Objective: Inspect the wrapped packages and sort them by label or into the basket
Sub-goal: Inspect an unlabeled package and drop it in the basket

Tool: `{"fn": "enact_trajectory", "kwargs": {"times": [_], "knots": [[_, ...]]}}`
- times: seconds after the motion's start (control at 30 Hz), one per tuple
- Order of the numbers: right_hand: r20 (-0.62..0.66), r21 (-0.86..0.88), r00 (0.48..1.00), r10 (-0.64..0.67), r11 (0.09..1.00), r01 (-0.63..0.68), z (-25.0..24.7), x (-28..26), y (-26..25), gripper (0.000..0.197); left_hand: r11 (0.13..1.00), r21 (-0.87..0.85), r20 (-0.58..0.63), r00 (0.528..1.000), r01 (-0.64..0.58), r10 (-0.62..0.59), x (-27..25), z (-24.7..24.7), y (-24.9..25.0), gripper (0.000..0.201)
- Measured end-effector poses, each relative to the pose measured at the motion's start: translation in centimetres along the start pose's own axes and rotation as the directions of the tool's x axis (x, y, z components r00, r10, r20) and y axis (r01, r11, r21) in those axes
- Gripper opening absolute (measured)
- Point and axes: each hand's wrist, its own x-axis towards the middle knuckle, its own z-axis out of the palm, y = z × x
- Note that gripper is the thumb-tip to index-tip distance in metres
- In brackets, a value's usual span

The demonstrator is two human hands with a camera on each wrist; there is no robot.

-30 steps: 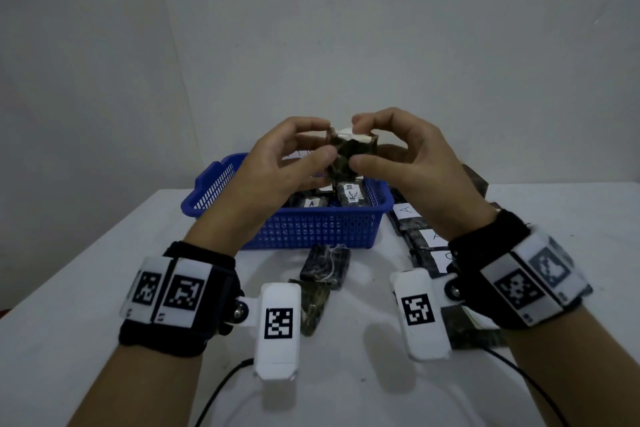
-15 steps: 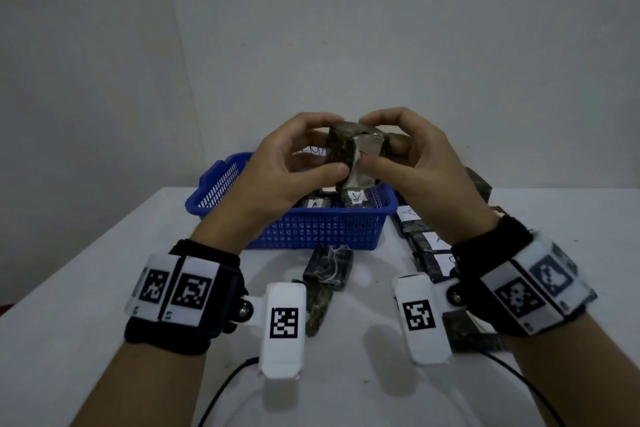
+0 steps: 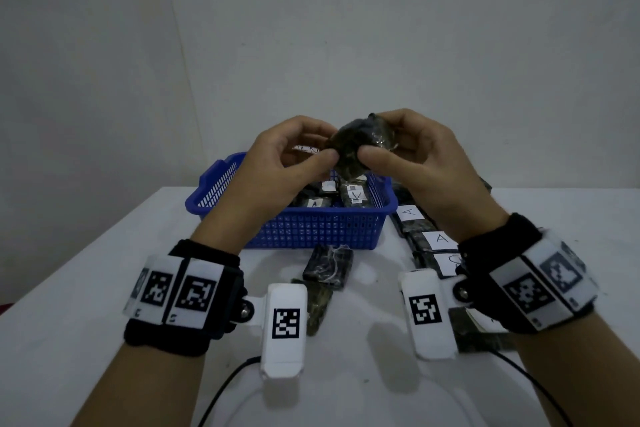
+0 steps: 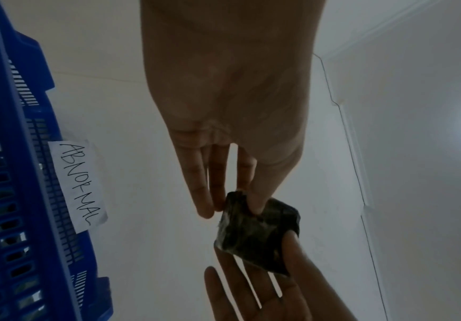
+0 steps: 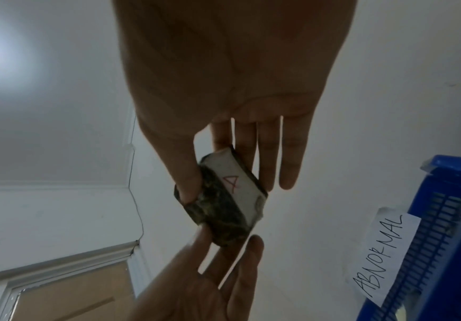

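Both hands hold one dark camouflage-wrapped package (image 3: 356,149) in the air above the blue basket (image 3: 311,229). My left hand (image 3: 325,147) pinches its left end between thumb and fingers. My right hand (image 3: 375,139) pinches its right end. The head view sees only dark wrapping. In the right wrist view the package (image 5: 218,212) shows a white label (image 5: 234,184) with a red "A". In the left wrist view the package (image 4: 256,234) sits between the fingertips (image 4: 255,204) of my left hand and the other hand below.
The basket carries an "ABNORMAL" paper tag (image 4: 79,186) and holds several labelled packages. A row of packages marked "A" (image 3: 440,239) lies right of it. Two dark packages (image 3: 329,265) lie before the basket, and another (image 3: 481,333) under my right wrist. Cables trail along the near table edge.
The package has been turned between the two hands: its white label faced the head camera earlier, now only dark wrapping does. Both hands stayed above the basket.
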Motion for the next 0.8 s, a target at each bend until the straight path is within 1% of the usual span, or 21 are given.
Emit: {"fn": "enact_trajectory", "kwargs": {"times": [0.07,0.17,0.23,0.27,0.33,0.37,0.43,0.5,0.57,0.63,0.7,0.8], "knots": [[0.046,0.018,0.998,0.047,0.999,-0.048,-0.3,-0.1,-0.2,0.04,1.0,-0.016,-0.007,1.0,0.011,-0.011,0.0,-0.1,-0.2,0.013],[0.114,0.097,0.976,0.183,0.976,-0.194,-0.3,-0.1,-0.5,0.046,0.999,0.014,-0.035,0.999,-0.039,0.04,0.0,-0.1,-0.3,0.016],[0.122,0.18,0.955,0.272,0.94,-0.291,-0.1,-0.1,-0.6,0.041,0.995,0.039,-0.032,0.995,-0.089,0.09,0.0,-0.1,-0.3,0.021],[0.095,0.21,0.953,0.289,0.93,-0.303,0.1,0.0,-0.6,0.034,0.993,0.045,-0.025,0.994,-0.107,0.108,0.0,-0.1,-0.3,0.023],[0.003,0.231,0.963,0.27,0.937,-0.263,0.5,0.0,-0.2,0.021,0.994,0.038,0.006,0.995,-0.101,0.1,-0.1,-0.1,-0.2,0.026],[-0.035,0.231,0.969,0.245,0.945,-0.231,0.6,0.0,0.0,0.02,0.997,0.025,0.024,0.997,-0.079,0.079,-0.2,0.0,0.0,0.026],[-0.055,0.22,0.978,0.202,0.958,-0.186,0.8,-0.2,0.2,0.023,1.0,-0.011,0.051,0.999,-0.014,0.014,-0.3,0.1,0.1,0.027],[-0.007,0.208,0.984,0.18,0.962,-0.174,0.7,-0.3,0.2,0.025,0.999,0.001,0.052,0.997,0.052,-0.052,-0.2,0.1,-0.1,0.028],[0.09,0.222,0.979,0.183,0.955,-0.199,0.5,-0.3,0.0,0.035,0.997,0.062,-0.011,0.999,0.053,-0.053,0.0,-0.2,-0.5,0.023],[0.16,0.276,0.968,0.194,0.933,-0.233,0.5,-0.2,-0.2,0.044,0.997,0.066,-0.092,0.995,0.045,-0.039,0.0,-0.6,-0.7,0.014],[0.167,0.28,0.969,0.183,0.933,-0.225,0.5,-0.2,-0.3,0.043,0.998,0.035,-0.11,0.993,0.043,-0.039,0.1,-1.0,-0.7,0.009],[0.181,0.188,0.974,0.137,0.967,-0.171,0.7,-0.3,-0.2,0.039,0.999,-0.015,-0.102,0.994,0.041,-0.042,0.0,-1.1,-0.5,0.01]]}}
